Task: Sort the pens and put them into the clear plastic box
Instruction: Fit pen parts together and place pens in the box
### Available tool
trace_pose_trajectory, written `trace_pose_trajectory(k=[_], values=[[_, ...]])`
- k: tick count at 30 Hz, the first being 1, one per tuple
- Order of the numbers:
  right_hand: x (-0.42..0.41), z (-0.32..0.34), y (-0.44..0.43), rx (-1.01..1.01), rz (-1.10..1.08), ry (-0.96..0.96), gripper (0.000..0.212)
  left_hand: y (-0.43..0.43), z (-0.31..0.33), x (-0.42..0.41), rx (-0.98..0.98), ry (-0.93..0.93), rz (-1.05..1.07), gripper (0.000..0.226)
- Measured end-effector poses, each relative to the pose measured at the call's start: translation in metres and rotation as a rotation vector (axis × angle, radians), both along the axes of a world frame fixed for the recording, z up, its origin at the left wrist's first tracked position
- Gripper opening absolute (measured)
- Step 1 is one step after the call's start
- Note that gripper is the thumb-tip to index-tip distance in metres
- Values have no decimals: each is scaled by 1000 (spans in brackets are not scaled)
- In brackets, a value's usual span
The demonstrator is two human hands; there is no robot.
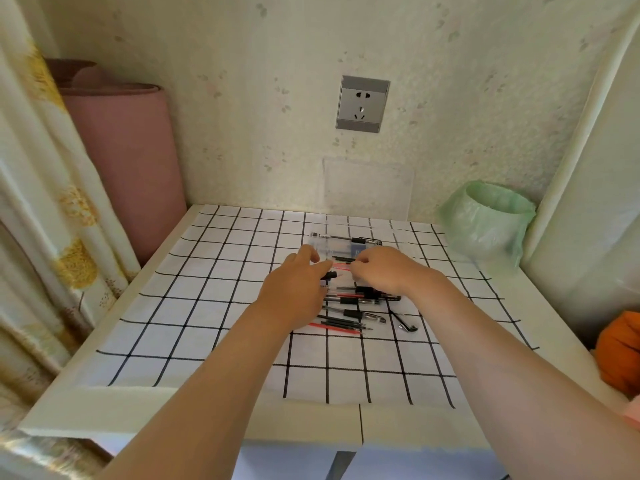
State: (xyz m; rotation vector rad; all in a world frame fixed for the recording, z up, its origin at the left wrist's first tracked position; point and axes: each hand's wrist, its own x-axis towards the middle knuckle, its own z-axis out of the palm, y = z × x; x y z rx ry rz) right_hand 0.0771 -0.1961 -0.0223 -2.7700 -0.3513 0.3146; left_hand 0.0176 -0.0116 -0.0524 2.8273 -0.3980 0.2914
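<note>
The clear plastic box [394, 230] lies on the checked cloth near the wall, with its lid [367, 188] leaning up against the wall. A black pen [346, 239] lies inside the box. My right hand [381, 270] pinches one end of a red pen [341, 266] over the box's near side. My left hand [294, 289] reaches in from the left, its fingers curled at the other end of that pen. Several black and red pens [349, 315] lie in a loose pile just in front of the box, partly hidden by my hands.
A small bin lined with a green bag [485, 220] stands at the back right. A pink rolled mat [128, 161] leans at the left beside a curtain [41, 188]. An orange object [620, 351] sits at the right edge. A wall socket [362, 104] is above.
</note>
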Motion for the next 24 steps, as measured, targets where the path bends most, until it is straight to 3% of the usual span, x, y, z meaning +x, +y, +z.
trace_pose_trajectory(k=[4, 11, 14, 17, 19, 24], values=[[0, 4, -3, 75, 47, -3, 23, 0, 0, 0, 4, 13, -2, 49], [-5, 5, -10, 175, 29, -184, 7, -1, 1, 0, -2, 31, 9, 53], [-9, 10, -11, 173, 27, -280, 8, -1, 5, -4, -61, 32, 19, 51], [-15, 17, -16, 197, 42, -355, 15, 1, 16, -6, -160, 26, 6, 34], [-22, 21, -19, 211, 70, -378, 18, 4, 21, -7, -151, 42, 4, 24], [-46, 27, -26, 133, 161, -355, 17, 8, 20, -12, -113, 133, 7, 24]])
